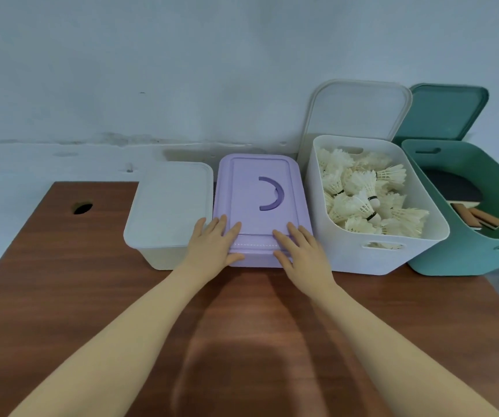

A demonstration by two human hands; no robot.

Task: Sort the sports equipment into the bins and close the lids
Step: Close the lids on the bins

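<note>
Brown table [61,296] against a pale wall, four bins in a row along its back. Far right: green bin [482,254], open, its green lid [446,112] leaning on the wall behind, paddles [470,212] inside. Next to it the big white bin [371,254], also open, full of shuttlecocks [365,200], with its white lid [359,109] propped upright behind. Then the purple bin, only its front wall showing under the purple lid [257,194], which sits on top, handle lying flat. Far left: small white bin [158,254], lid on.

From where I sit, two bins look closed and two are left, so roughly halfway on lids.

Risks, my guess: the purple lid may not be seated all round, since I can't see the back edge; pressing only at the front could leave the rear lifted or pop a corner. A hard push could also slide the bin back toward the wall or nudge the neighbours, which touch or nearly touch on both sides.

Hands: left hand [215,245] and right hand [299,251] both lie flat, fingers spread and straight, pressing on the front edge of the purple lid, thumbs hooked over its front rim. Forearms reach in straight over the table, roughly parallel. Nothing pinched or gripped.
</note>
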